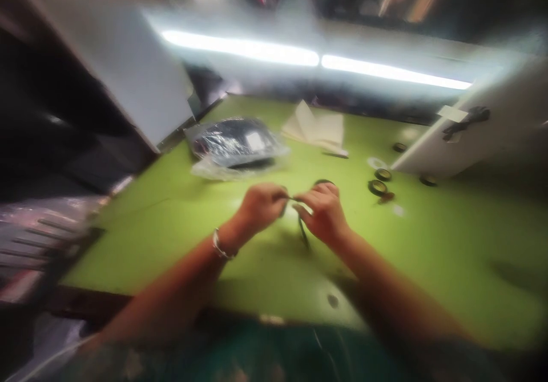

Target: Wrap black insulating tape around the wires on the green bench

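Over the middle of the green table (141, 245), my left hand (262, 206) and my right hand (321, 208) face each other, a small gap between their fingertips. A thin dark strip (303, 232) hangs down by my right fingers, and a short piece of it spans the gap between the two hands. Both hands pinch this strip. A dark round item shows partly behind my right hand. The exact ends of the strip are blurred.
A plastic-wrapped dark package (235, 142) lies beyond my left hand. Behind it to the right are cream papers (321, 128). Black tape rolls (378, 187) sit right of my right hand. White panels (462, 136) stand at both sides, under a bright lamp (248, 48).
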The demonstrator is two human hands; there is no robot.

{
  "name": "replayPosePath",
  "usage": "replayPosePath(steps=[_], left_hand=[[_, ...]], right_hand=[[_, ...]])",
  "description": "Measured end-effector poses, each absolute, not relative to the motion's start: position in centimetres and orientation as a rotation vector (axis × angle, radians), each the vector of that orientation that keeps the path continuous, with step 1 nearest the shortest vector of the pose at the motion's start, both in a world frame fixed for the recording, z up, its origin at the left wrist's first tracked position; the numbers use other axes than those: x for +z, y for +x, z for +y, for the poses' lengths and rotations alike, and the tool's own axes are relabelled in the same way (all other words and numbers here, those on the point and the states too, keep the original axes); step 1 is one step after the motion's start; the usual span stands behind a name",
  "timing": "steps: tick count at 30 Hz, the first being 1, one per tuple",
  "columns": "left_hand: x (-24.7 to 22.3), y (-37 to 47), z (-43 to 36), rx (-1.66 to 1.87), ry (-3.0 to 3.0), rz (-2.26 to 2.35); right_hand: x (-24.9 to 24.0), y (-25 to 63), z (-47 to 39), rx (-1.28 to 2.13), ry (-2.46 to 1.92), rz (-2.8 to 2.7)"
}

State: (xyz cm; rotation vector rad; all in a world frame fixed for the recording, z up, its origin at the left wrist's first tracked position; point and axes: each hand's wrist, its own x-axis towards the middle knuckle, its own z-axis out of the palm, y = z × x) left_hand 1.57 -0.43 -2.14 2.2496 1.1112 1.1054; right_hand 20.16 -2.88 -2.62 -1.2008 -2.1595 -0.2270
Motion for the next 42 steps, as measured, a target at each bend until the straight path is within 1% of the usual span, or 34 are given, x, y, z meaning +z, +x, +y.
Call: replayPosePath(steps=[2,4,7,16,22,25,31,34,42], left_hand=[[-2.2,1.8,-0.5,1.186,2.436,1.074],[-2.4,2.0,-0.6,1.209,2.526,1.020],[-2.6,2.1,-0.5,1.184,2.513,0.987],[-2.5,1.8,0.1,0.962,2.149,0.949],[-2.4,1.8,0.1,0.955,2.068,0.959],[-2.2,1.8,-0.1,0.979,2.082,0.960],[-2.3,2.3,-0.5,1.060,2.159,1.063],[-2.5,2.4,-0.5,1.103,2.181,1.028],[-1.4,1.8,-0.6,0.907,2.322,1.067]], right_hand=[[-2.1,20.2,-2.9,-0.069,-1.249,-2.220],[-1.8,20.3,-2.8,-0.009,-1.269,-2.290],[-1.8,20.5,-2.7,-0.082,-1.237,-2.354],[-2.0,20.7,-2.5,-0.294,-1.141,-2.290],[-2.5,20.4,-2.9,-0.569,-1.149,-2.229],[-2.9,20.1,-3.1,-0.636,-1.153,-2.181],[-3.0,20.0,-3.2,-0.636,-1.145,-2.141],[-2.8,20.1,-3.2,-0.601,-1.146,-2.134],[-2.5,20.1,-3.4,-0.567,-1.130,-2.157]])
